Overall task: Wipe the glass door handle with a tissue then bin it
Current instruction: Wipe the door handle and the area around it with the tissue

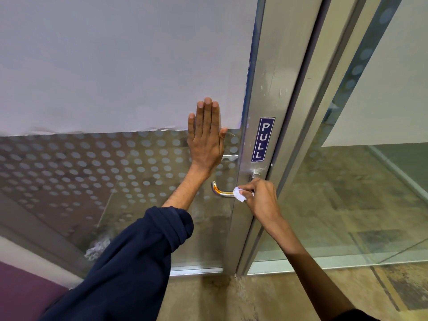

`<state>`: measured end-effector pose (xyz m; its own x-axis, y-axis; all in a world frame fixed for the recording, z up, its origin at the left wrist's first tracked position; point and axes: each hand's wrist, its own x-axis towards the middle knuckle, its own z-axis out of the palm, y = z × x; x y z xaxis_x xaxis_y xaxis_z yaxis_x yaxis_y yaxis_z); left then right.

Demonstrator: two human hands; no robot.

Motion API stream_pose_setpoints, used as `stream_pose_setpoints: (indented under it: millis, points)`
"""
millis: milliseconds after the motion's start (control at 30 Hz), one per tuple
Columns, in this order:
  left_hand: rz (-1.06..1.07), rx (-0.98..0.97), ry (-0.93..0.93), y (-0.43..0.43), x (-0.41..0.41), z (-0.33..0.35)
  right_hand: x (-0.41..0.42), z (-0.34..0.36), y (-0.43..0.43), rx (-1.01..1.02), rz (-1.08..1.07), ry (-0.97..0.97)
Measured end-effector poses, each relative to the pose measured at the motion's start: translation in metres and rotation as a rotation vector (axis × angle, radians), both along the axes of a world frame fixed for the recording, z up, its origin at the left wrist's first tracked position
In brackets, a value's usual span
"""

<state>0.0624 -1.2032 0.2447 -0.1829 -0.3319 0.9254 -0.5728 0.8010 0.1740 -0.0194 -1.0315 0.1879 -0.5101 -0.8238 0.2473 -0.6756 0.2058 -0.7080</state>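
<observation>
Both arms out: left hand (206, 137) flat on glass (115, 170), right hand (260, 200) pinching tissue (239, 194).

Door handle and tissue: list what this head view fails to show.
- Door handle, head view: the stretch nearest the frame is hidden by the right hand and tissue.
- Tissue: mostly covered by the fingers; only a white corner shows.
- Bin: none in view.
- Left hand: its palm faces the glass, unseen.

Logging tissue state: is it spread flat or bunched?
Bunched: the tissue is a small wad pinched in the right hand against the handle.
</observation>
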Motion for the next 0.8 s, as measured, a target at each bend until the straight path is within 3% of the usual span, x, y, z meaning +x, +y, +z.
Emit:
stream_pose_setpoints:
  millis: [333, 600, 800]
  points:
    - [-0.004, -0.004, 0.009, 0.000, 0.000, -0.001, 0.026, 0.004, -0.034, 0.123, 0.106, 0.124]
    - [0.019, -0.010, 0.000, -0.002, 0.000, -0.002, 0.045, 0.006, -0.044, 0.155, -0.031, 0.175]
    - [0.022, 0.001, -0.008, -0.002, 0.000, -0.004, 0.038, -0.001, -0.029, 0.048, 0.062, 0.215]
